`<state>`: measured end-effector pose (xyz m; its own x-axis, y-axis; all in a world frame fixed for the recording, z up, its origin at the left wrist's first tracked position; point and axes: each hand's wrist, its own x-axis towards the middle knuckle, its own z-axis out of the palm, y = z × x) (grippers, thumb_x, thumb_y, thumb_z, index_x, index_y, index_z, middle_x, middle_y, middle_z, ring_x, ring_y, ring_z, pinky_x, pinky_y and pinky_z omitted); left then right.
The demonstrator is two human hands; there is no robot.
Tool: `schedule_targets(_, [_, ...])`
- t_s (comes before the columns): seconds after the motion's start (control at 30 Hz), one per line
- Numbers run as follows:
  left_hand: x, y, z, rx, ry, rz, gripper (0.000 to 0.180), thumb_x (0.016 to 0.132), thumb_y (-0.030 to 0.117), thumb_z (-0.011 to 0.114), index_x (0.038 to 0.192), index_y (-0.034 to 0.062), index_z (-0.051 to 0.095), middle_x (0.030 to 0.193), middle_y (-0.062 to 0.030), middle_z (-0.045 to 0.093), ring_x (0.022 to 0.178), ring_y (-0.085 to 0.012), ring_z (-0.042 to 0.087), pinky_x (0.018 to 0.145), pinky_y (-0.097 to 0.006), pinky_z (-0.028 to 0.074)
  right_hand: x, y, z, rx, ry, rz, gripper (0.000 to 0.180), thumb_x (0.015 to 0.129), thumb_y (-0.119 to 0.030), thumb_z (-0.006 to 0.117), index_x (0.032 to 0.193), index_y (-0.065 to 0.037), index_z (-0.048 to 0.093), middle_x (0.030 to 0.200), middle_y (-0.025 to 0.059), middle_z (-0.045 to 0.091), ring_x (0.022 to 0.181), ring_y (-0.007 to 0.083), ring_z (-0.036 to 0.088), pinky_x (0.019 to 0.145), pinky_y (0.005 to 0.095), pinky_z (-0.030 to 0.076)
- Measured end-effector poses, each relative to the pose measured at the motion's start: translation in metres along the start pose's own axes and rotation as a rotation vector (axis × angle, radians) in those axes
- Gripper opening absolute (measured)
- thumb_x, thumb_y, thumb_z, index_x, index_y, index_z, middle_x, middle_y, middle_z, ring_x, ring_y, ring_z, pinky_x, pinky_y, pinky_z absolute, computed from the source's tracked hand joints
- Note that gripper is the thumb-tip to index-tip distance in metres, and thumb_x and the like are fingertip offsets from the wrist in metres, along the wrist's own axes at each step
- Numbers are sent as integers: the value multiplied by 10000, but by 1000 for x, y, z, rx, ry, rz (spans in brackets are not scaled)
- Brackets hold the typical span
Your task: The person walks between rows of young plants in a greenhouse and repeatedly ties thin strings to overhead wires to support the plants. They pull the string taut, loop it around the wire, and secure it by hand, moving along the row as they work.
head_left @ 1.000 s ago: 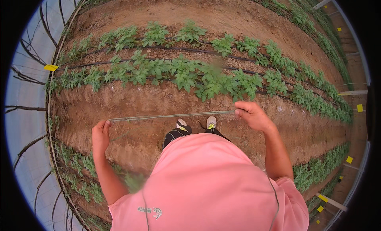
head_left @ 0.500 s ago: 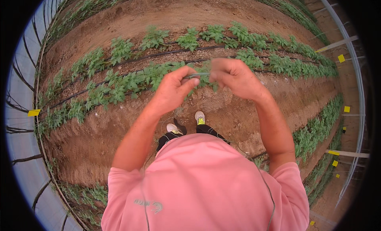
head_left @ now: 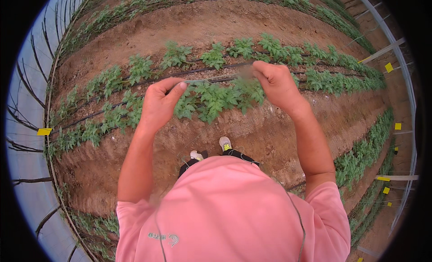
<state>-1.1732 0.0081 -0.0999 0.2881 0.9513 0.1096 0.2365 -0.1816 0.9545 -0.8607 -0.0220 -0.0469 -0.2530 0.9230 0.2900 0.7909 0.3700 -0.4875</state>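
A thin pale-green string runs between my two hands, above a row of leafy green plants. My left hand is closed, with the string's left end pinched between thumb and forefinger. To the right and slightly farther away, my right hand is closed too, its thumb and fingers pinched at the string's other end. The stretch of string beside the right fingers is smeared by motion. Both hands are held up in the air, apart from the plants.
Black drip lines run along the planted bed. Brown soil lies around my shoes. More plant rows grow behind and at the right. Yellow cards hang at the sides, near a curved plastic wall.
My hands have moved apart, the left one mostly leftward and the right one slightly rightward. The string, bunched between them before, now stretches out across a wider gap.
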Motion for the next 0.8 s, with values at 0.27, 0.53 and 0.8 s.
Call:
schedule_targets(0.27, [-7,34,15,-295,77,-180,259,999,169,575,1200,49,687,661,101,460,604,-10,380,519,-213,310,27,15,-15,1,251,-223,104,877,-39,637,967,-25,587,830,185,634,786,398,627,659,440,502])
schedule_targets(0.53, [-3,40,24,21,40,-138,185,999,168,598,1053,7,672,705,34,567,683,-56,492,628,-225,387,50,49,-42,-203,248,-433,141,844,-12,600,983,-39,588,821,145,618,804,353,604,689,436,503])
schedule_targets(0.8, [-11,70,17,-15,167,-249,190,1017,184,556,1057,41,674,634,69,504,492,0,305,453,-196,216,71,102,-81,-527,444,-485,201,846,-21,581,1037,-76,612,862,129,639,839,342,628,691,452,516])
